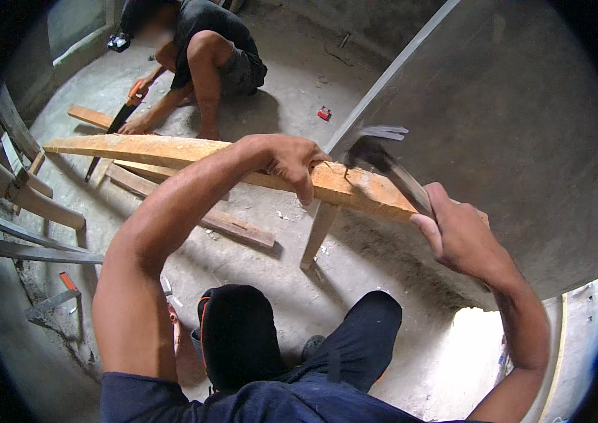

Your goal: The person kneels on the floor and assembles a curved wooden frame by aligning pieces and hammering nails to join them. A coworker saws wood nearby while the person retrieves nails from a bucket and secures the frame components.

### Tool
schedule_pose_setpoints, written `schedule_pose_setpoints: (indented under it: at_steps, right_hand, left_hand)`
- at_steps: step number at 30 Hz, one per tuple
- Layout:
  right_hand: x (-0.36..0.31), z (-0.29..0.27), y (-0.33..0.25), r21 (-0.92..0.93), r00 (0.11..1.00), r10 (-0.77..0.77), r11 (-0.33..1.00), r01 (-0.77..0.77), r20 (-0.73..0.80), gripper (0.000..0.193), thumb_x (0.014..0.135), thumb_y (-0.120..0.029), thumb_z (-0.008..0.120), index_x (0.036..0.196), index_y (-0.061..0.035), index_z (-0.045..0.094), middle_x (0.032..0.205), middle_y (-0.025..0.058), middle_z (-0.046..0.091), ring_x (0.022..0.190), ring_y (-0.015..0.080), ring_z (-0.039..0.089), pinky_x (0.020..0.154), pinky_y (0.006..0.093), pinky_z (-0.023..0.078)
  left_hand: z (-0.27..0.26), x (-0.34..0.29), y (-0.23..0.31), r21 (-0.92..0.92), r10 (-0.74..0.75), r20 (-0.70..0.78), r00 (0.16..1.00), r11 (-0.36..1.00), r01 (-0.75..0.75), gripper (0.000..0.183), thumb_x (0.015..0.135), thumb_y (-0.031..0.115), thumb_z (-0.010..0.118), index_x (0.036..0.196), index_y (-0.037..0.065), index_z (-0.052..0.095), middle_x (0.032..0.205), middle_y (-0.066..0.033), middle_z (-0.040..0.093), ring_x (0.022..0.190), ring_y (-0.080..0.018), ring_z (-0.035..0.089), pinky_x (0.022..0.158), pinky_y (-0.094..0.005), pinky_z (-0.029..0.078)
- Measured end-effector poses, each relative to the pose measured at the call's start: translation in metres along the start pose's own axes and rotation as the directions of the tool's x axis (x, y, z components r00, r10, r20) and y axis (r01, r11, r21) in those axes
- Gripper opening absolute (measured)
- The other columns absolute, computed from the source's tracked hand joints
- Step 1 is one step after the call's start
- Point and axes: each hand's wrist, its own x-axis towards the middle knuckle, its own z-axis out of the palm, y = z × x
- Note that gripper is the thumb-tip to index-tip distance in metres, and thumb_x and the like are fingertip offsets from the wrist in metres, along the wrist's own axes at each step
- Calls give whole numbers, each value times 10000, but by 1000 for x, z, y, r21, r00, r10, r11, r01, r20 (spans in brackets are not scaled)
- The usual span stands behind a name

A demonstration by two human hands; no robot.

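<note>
The nailing looks begun but unfinished: a thin dark upright, probably a nail (pixel 346 170), stands proud of the top of the long beam (pixel 334 185), nearer its right end than its left, with the blurred head of the hammer (pixel 412 189) just beside it. Whether other nails are sunk there cannot be told. The person's left hand (pixel 293 163) is clamped over the beam, thumb down its near edge, while the right hand (pixel 458 229) is wrapped round the hammer handle. The beam slants across above the floor (pixel 299 77), a wooden leg (pixel 319 236) below it apparently supporting it. Counted, there are one beam, one hammer, one probable nail and one visible leg; at least two loose wood pieces (pixel 239 229) beneath the beam; one small red box (pixel 324 113) beyond its far edge; and one saw (pixel 121 116) near its left end, gripped by one co-worker (pixel 218 42), whose cut through a board (pixel 87 115) seems incomplete.
</note>
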Motion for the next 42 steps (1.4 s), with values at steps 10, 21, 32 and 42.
schedule_pose_setpoints:
  at_steps: [10, 21, 32, 42]
  right_hand:
    - [-18, 40, 57, 253, 973, -162, 947, 200, -163, 528, 761, -77, 779, 1280, -119, 685, 1212, 133, 703, 1073, 319, 700, 916, 410, 548]
    - [-20, 77, 62, 212, 954, -264, 950, 231, 142, 787, 700, 17, 736, 1435, -239, 627, 1355, 81, 666, 1110, 348, 685, 906, 470, 560]
    - [-23, 75, 60, 228, 959, -257, 947, 225, 121, 761, 680, 16, 762, 1397, -216, 656, 1335, 67, 680, 1089, 338, 688, 919, 460, 558]
    - [-29, 54, 53, 284, 971, -238, 932, 224, 14, 744, 671, 65, 709, 1373, -179, 671, 1324, 97, 686, 1133, 354, 692, 944, 431, 561]
  left_hand:
    - [2, 2, -3, 47, -12, -18, 1000, 999, 13, 718, 605, 132, 858, 1301, 60, 697, 1045, -108, 776, 935, -237, 728, 914, -385, 565]
    - [157, -50, 10, -65, -182, -751, 635, 977, 203, 507, 864, 414, 796, 1141, -1, 703, 1222, -246, 653, 1101, -338, 651, 927, -466, 525]
    - [198, 82, -50, -523, -153, -806, 572, 638, -565, 930, 866, 346, 856, 1559, -22, 357, 1517, -187, 508, 1421, -309, 471, 1191, -428, 378]
    - [208, 88, -55, -610, -8, -749, 662, 398, -685, 1105, 738, 453, 945, 1576, 19, 372, 1512, -149, 517, 1401, -287, 484, 1189, -419, 375]
